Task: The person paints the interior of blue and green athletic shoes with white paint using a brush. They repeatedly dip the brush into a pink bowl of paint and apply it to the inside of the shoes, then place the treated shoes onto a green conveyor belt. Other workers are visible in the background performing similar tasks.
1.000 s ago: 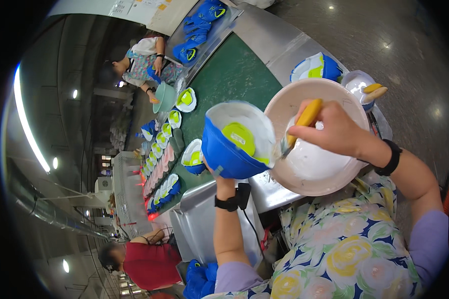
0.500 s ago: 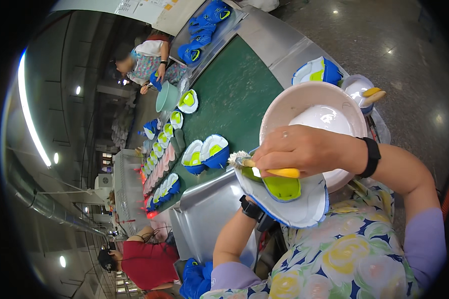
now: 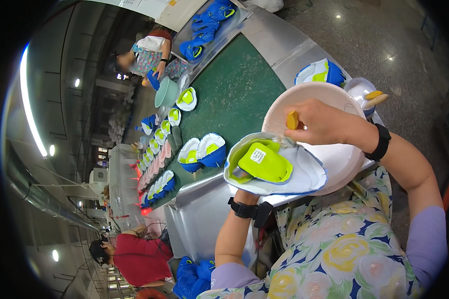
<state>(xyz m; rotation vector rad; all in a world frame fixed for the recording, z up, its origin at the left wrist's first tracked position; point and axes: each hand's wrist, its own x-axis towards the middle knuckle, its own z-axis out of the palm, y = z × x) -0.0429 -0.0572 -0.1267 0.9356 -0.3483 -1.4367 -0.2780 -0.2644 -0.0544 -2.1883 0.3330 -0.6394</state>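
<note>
Across my left hand (image 3: 246, 197) lies a shoe upper (image 3: 304, 174), its white lining and lime-green tongue facing up and a blue edge around it. Most of that hand, fingers included, is hidden beneath the upper. My right hand (image 3: 318, 120) is closed around the yellow handle of a brush (image 3: 292, 119). The brush points down, and its bristle end is blurred near the upper's far edge. Just behind, a pale pink basin (image 3: 280, 103) holds white liquid; my right hand is over its near side.
A green conveyor belt (image 3: 234, 82) carries two blue shoe uppers (image 3: 212, 150) and rows of others. Beyond the basin are another upper (image 3: 320, 73) and a small tub (image 3: 356, 88) with yellow-handled brushes. Two co-workers, one in a red shirt (image 3: 139, 259), are on the left.
My right hand has lifted and moved back toward the basin, tipping the brush from sideways to pointing down. The shoe upper has turned and shifted left, exposing its green tongue.
</note>
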